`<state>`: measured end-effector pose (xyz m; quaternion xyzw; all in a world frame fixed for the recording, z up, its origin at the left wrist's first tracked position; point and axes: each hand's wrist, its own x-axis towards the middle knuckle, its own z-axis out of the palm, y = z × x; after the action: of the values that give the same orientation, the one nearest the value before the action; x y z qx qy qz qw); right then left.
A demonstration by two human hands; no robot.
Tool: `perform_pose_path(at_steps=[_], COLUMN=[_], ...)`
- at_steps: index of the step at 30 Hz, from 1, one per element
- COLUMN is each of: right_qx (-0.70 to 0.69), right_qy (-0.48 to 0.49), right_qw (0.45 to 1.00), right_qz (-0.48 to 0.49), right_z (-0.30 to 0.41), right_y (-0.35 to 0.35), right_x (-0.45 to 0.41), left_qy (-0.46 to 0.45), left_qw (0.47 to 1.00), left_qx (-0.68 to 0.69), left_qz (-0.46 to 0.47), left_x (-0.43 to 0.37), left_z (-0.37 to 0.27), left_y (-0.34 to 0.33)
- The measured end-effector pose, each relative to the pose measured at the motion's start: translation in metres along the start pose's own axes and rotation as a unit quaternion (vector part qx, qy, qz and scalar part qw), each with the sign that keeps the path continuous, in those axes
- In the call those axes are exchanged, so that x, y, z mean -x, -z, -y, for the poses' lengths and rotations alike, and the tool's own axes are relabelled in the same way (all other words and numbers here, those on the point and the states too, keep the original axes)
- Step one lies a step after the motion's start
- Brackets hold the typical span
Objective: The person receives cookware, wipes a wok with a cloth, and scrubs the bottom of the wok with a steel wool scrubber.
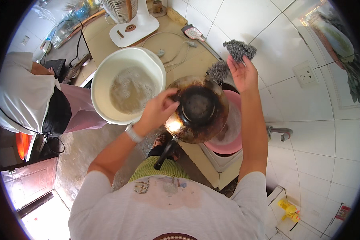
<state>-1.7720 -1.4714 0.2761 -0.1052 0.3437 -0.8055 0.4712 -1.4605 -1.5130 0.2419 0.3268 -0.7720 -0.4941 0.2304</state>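
Note:
An upside-down wok [198,129] with a blackened, scorched bottom lies tilted across the counter edge and a pink basin [237,132]. Its black handle [168,153] points toward my body. My left hand [157,111] is at the wok's left side, slightly blurred, thumb and fingers apart; whether it touches the metal is hard to tell. Raised beyond the basin, my right hand [243,72] pinches a grey scrubbing cloth [240,50]. A second grey scrubbing cloth [218,72] is behind the wok. Cloudy water partly fills the pink basin, which sits in the sink.
Left of the wok stands a large white bucket [97,90] of murky, sudsy water. Farther back are an electric fan [135,30], its cord, and a long-handled brush [195,33]. A tap [280,131] projects from the tiled wall. Another person [27,93] stands at left.

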Motion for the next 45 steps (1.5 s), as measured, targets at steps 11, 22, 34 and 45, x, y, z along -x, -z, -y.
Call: perform_pose_path(at_steps=[11,22,34,45], right_qx=[-0.081,-0.174,-0.072,0.188], right_qy=[0.051,0.251,0.073,0.072], right_qw=[0.995,0.947,0.88,0.897], right_qz=[-0.029,-0.096,-0.464,-0.393], right_z=[-0.001,-0.032,-0.078,-0.114], right_y=[0.02,0.121,0.196,0.208], right_x=[0.107,0.207,0.332,0.324], left_qy=[-0.164,-0.226,-0.232,0.04], left_qw=[0.966,0.871,0.854,0.999], left_qx=[-0.151,-0.403,-0.462,-0.029], left_qz=[0.134,0.168,0.055,0.006], left_x=[-0.095,-0.118,-0.229,0.061], left_z=[-0.042,-0.072,-0.092,0.061], left_y=[-0.118,-0.124,-0.106,-0.073])
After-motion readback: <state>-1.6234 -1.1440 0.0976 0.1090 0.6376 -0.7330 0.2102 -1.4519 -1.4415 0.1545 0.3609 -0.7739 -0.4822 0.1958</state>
